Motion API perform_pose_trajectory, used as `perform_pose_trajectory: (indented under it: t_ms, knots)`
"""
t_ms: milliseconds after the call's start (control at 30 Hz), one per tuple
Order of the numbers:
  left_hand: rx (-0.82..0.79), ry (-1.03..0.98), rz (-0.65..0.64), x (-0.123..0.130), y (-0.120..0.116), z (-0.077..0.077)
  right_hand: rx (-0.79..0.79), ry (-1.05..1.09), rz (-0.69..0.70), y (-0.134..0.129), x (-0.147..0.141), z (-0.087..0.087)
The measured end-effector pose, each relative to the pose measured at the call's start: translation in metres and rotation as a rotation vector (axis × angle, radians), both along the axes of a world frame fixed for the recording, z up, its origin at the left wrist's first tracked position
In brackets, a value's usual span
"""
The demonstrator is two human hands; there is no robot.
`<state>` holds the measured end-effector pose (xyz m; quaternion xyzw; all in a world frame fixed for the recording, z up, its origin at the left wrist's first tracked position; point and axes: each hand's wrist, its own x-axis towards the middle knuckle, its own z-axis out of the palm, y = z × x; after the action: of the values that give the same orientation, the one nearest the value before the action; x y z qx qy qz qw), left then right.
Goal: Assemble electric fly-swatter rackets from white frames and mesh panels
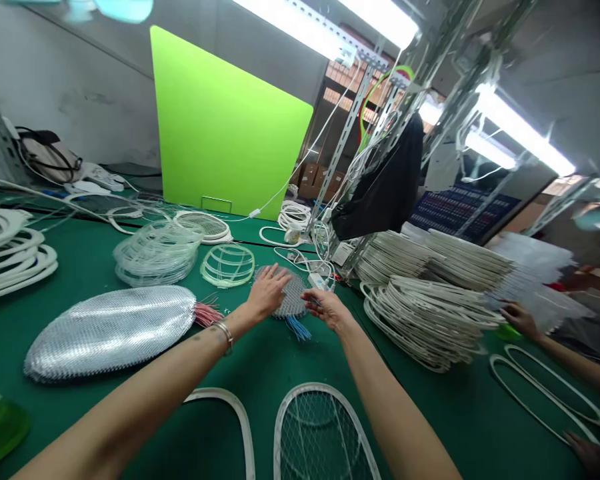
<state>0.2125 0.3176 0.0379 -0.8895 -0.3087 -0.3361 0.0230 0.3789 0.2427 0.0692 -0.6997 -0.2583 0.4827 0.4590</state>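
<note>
My left hand (pixel 269 291) is over the left part of a round grey mesh piece (pixel 293 299), fingers spread. My right hand (pixel 326 308) is at the mesh's right edge, its fingers slightly curled and apart, with nothing visible between them. Blue strands (pixel 299 328) stick out from the near end of the mesh. Closer to me lie an oval white frame with netting (pixel 279 433) and, left of it, a plain white frame (pixel 245 427). A long silver mesh bundle (pixel 115 327) with red strands (pixel 207 313) rests left of my left hand.
Clear rings (pixel 155 257) and a pale green ring piece (pixel 227 265) lie beyond my left arm. Stacked white frames (pixel 430 320) stand at right. Cables (pixel 320 277) lie behind the mesh. Another person's hand (pixel 523 320) is at far right. A green panel (pixel 225 127) stands behind.
</note>
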Motion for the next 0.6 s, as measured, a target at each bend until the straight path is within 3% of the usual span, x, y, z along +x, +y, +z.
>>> perform_pose_trajectory:
  t_ms: [67, 133, 300, 433, 600]
  knots:
    - [0.028, -0.007, -0.030, 0.003, 0.019, -0.005, 0.004, 0.136, -0.022, -0.014, 0.001, 0.007]
    - [0.075, -0.022, -0.068, -0.007, 0.022, -0.006, 0.051, 0.288, -0.018, -0.032, -0.002, 0.015]
    - [0.109, -0.013, -0.185, -0.047, -0.013, 0.001, 0.268, 0.550, -0.025, -0.058, -0.039, 0.017]
    - [-0.028, -0.052, -0.117, -0.056, -0.035, 0.004, 0.312, 0.574, -0.181, -0.037, -0.073, 0.003]
    - [-0.303, -0.208, 0.011, -0.065, -0.059, 0.013, 0.303, 0.568, -0.268, -0.005, -0.075, 0.001]
